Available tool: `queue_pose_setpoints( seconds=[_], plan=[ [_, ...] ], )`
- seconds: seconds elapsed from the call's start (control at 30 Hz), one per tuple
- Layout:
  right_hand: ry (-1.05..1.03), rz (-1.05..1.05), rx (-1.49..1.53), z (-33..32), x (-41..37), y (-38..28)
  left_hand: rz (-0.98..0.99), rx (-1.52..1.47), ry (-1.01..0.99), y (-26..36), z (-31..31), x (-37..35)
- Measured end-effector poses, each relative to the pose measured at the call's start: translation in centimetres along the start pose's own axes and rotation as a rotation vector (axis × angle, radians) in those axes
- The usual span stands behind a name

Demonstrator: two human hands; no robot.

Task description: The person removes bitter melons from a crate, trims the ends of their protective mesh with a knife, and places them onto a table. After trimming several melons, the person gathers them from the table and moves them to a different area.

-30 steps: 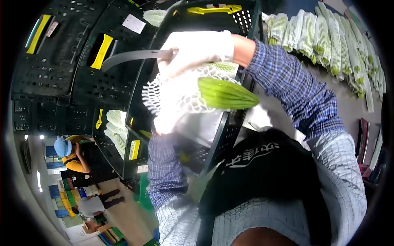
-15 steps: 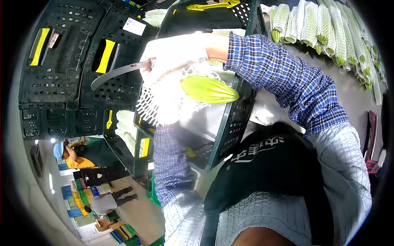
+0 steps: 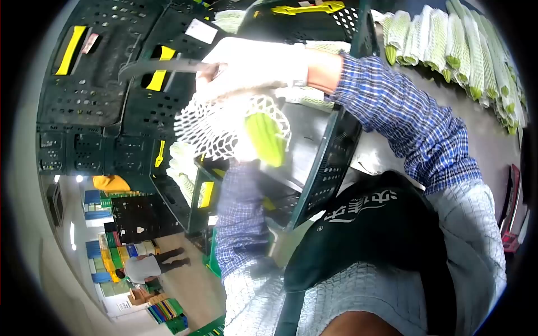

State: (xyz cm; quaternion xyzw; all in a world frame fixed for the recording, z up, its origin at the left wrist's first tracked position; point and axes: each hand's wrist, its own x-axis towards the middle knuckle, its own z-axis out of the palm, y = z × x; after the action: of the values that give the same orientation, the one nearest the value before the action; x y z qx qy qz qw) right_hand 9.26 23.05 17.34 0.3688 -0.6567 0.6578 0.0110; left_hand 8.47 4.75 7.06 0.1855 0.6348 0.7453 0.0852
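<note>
My right hand, in a white glove, is shut on the handle of a knife whose blade points left. Just below it, my left hand, also gloved and mostly hidden, holds a green ridged gourd partly inside a white foam net sleeve. The gourd's bare end points downward. Both hands are over a tilted black crate with a pale liner.
Several net-wrapped gourds lie in a row on the grey table at the upper right. Stacked black crates with yellow handles fill the left. More wrapped gourds sit in a lower crate. A person stands far off.
The gourd's bare end has swung from pointing right to pointing down, and the net now hangs further left. The knife blade has risen and levelled.
</note>
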Motion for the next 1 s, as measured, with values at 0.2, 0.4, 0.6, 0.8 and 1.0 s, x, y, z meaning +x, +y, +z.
queue_pose_setpoints(
  seconds=[0.2, 0.4, 0.6, 0.8, 1.0],
  plan=[
    [0.121, -0.033, -0.025, -1.0, -1.1, -2.1, 0.179, 0.605, -0.084, -2.2, -1.1, -0.6],
    [0.146, -0.026, 0.126, -0.2, -1.4, -3.4, 0.393, 1.034, -0.100, -2.2, -1.0, -0.5],
    [0.182, 0.001, 0.183, 0.4, -1.3, -3.5, 0.040, 0.109, -0.188, 0.7, 1.3, -2.0],
    [0.149, 0.031, 0.163, 0.5, -1.4, -4.2, -0.111, 0.061, -0.096, 1.1, 1.5, -2.2],
    [0.525, -0.230, -0.230, -2.0, -1.8, -1.8, 0.095, -0.342, -0.104, 2.2, 3.1, -1.4]
  ],
)
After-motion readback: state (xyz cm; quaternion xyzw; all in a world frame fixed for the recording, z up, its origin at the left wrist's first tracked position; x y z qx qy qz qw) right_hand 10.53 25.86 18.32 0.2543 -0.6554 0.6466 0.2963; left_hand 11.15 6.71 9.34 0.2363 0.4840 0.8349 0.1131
